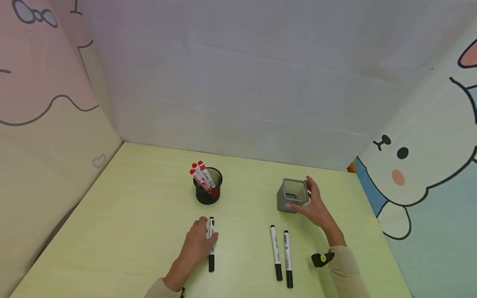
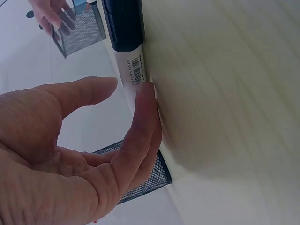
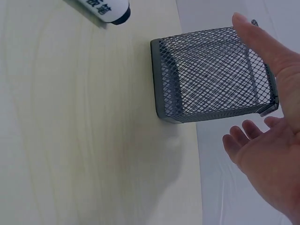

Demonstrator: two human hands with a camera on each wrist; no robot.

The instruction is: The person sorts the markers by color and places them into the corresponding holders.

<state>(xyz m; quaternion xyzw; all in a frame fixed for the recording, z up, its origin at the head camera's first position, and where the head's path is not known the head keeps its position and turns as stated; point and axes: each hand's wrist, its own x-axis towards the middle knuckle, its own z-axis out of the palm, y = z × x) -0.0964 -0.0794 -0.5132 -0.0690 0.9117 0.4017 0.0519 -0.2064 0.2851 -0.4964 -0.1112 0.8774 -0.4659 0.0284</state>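
Note:
A black-capped marker point(image 1: 211, 244) lies on the table just right of my left hand point(image 1: 196, 242). In the left wrist view, thumb and fingertips stand apart near the marker's white barrel point(image 2: 131, 68); whether a fingertip touches it I cannot tell. My right hand point(image 1: 314, 206) is at the right side of a square grey mesh pen holder point(image 1: 287, 202), thumb in front and fingers behind. The right wrist view has its fingers spread around the mesh holder point(image 3: 213, 72), not closed on it; thumb contact is unclear.
A round black mesh pen holder point(image 1: 208, 198) with several red-capped markers point(image 1: 203, 176) stands at the back left. Two more black-capped markers, a left one point(image 1: 276, 252) and a right one point(image 1: 288, 258), lie in front of the square holder. A white wall point(image 1: 238, 82) rises behind the table.

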